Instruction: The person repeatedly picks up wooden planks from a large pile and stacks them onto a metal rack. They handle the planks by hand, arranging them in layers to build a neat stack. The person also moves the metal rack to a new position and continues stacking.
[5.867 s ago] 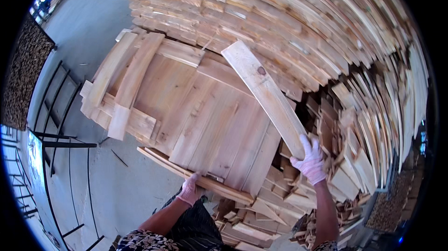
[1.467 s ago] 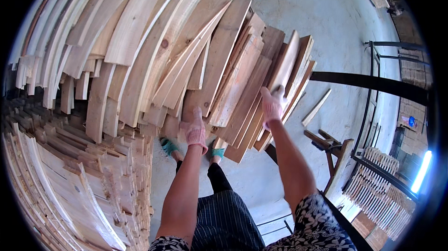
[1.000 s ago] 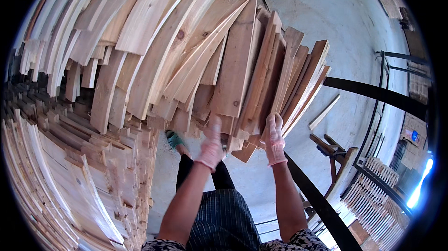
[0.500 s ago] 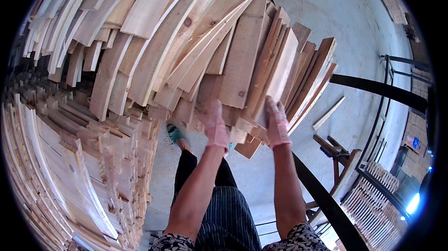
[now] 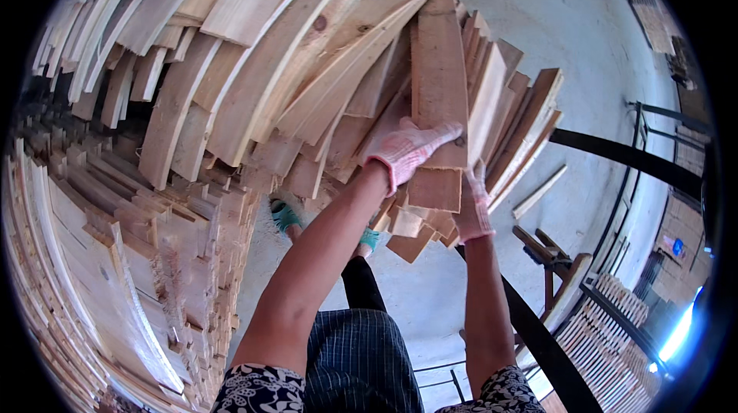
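Long, flat, pale-brown boards [image 5: 439, 67] are matt wood; the pink-and-white gloves [image 5: 401, 155], knitted cloth; the dark striped garment [image 5: 355, 355], matt cloth.

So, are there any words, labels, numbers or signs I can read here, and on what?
None readable. The planks show only grain and knots, the sleeves a floral pattern. Anything on the blue object at far right is too small to read.
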`<state>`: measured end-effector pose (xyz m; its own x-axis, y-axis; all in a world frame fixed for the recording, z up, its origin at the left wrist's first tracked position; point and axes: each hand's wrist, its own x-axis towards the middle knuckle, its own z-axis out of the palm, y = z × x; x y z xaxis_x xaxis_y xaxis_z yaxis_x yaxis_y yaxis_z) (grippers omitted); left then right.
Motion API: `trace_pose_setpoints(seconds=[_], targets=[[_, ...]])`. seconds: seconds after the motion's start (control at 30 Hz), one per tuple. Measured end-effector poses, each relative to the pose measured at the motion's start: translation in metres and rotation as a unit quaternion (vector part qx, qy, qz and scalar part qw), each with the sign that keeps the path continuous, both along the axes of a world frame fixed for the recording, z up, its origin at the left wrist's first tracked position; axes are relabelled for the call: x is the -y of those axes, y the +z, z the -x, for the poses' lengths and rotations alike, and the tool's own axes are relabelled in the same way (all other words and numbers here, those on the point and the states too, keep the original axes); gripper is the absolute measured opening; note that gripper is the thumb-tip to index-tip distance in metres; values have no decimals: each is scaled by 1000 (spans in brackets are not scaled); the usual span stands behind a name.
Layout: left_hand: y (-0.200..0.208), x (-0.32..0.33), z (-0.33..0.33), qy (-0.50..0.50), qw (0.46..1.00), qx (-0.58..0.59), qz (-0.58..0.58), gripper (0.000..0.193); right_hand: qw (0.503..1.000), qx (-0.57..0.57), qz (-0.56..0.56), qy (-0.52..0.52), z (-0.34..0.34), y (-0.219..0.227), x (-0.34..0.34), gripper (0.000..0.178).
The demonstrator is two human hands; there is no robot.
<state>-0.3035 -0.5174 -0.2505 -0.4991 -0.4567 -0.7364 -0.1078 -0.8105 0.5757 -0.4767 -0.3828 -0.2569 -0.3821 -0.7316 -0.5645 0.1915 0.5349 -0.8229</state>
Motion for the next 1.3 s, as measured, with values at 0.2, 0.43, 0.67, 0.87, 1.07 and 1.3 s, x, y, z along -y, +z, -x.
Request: trace_pose_setpoints(seconds=[0.2,0.43,0.67,0.87,1.07,1.3], targets=[[37,-26,-8,57,991,65,104,91,976,-144,92,134,-33,-16,-16,87],[125,-140,-95,-6,997,76,21,91,961,-151,60,225,-98,106,-135,60],[104,-200,-114,83,978,15,-189,95,900,379,-187,-112,-110,111,-135,84],[114,-224,-121,-6,997,74,-10,94,942,312,-83,-90,-119,133,-151,70],[191,-246,-153,29,999,38,3,104,947,310,-51,-70,-148,222,-159,69],[311,-292,-210,299,946,-112,54,97,961,223,59,154,-192,328,-127,74]])
